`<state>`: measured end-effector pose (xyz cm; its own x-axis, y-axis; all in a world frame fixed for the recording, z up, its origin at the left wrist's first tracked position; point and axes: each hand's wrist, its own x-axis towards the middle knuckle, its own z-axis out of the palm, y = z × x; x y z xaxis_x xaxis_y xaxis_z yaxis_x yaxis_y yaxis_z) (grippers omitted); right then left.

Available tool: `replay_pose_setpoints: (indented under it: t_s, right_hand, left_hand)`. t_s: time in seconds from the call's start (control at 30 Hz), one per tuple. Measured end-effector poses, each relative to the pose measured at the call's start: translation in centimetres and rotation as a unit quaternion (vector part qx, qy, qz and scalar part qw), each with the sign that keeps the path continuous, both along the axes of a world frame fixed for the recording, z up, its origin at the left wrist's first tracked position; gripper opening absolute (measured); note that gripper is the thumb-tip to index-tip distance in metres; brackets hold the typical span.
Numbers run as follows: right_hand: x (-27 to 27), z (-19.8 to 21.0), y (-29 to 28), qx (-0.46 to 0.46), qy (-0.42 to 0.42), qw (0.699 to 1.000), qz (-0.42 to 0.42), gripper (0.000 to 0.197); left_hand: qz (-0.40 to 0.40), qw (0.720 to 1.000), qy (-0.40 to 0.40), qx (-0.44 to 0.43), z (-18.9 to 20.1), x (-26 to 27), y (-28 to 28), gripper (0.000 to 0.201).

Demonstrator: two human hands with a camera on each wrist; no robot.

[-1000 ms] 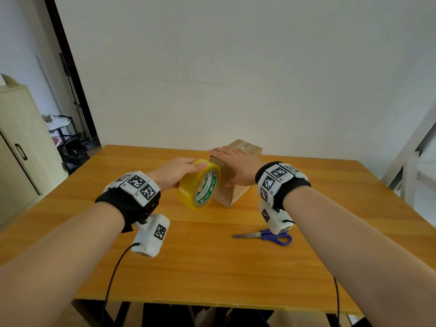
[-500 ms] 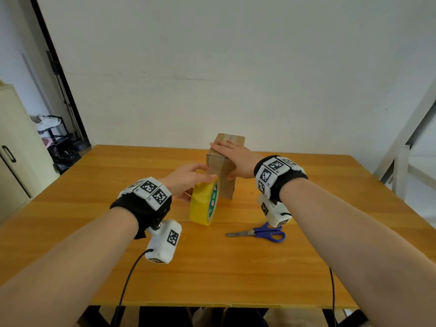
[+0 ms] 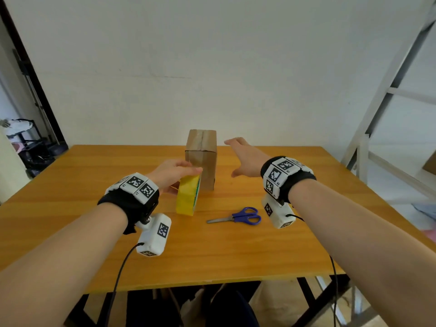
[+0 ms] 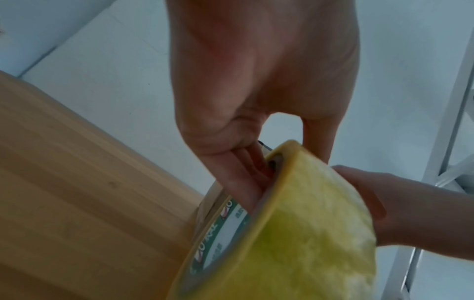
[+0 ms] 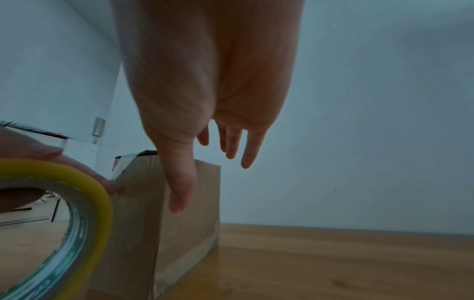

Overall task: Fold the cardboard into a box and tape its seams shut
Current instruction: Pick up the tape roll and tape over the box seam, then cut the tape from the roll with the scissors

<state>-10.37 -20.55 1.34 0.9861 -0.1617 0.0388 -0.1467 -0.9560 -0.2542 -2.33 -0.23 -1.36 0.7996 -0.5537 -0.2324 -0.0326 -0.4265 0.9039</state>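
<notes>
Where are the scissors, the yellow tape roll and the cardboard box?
scissors [image 3: 246, 215]: head view, on the blue handles.
yellow tape roll [image 3: 186, 197]: head view, on its yellow outer band.
cardboard box [image 3: 204, 162]: head view, on its near face.

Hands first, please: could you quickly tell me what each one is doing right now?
Left hand: grips the yellow tape roll, fingers through its core.
Right hand: open, fingers spread, holding nothing, beside the cardboard box.
</notes>
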Motion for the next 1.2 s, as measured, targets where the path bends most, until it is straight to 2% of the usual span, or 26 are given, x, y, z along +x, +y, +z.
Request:
replay_pose_setpoints:
  t_s: [0.2,0.3,0.47,0.77,0.87,1.03,1.2]
  right_hand:
    - [-3.3,-1.4,-0.1,-0.032,0.108,0.994,0.013,0.043]
    - [-4.2,-2.3,0.1,-0.055,0.161,0.985,0.014,0.032]
    - [-4.9,-3.4,0.5,-0.111,0.240,0.964,0.028,0.033]
    - [-4.7,-3.5,1.3,-0.138,0.284,0.948,0.038,0.038]
    - [-4.6,-3.8,1.3,-0.141,0.256,0.955,0.043,0.032]
    - [-4.3,-4.0,1.0,-0.104,0.244,0.964,0.010,0.029]
    - [-4.0,-2.3,-0.5,0.059,0.176,0.982,-0.027,0.017]
  left_hand:
    - [0.003,1.000,-0.014,0.008,-0.1,-0.6,-0.4,0.063]
    - [0.006,1.000,-0.015,0.011,-0.2,-0.9,-0.5,0.071]
    - [0.020,1.000,-0.013,0.011,-0.2,-1.2,-0.7,0.073]
    - [0.018,1.000,0.002,0.006,-0.2,-1.0,-0.5,0.070]
    - [0.016,1.000,0.020,-0.002,-0.2,-1.0,-0.3,0.063]
    - [0.008,0.999,0.038,-0.012,0.2,-1.0,-0.1,0.056]
    - [0.010,1.000,0.020,0.004,0.5,-0.7,0.0,0.047]
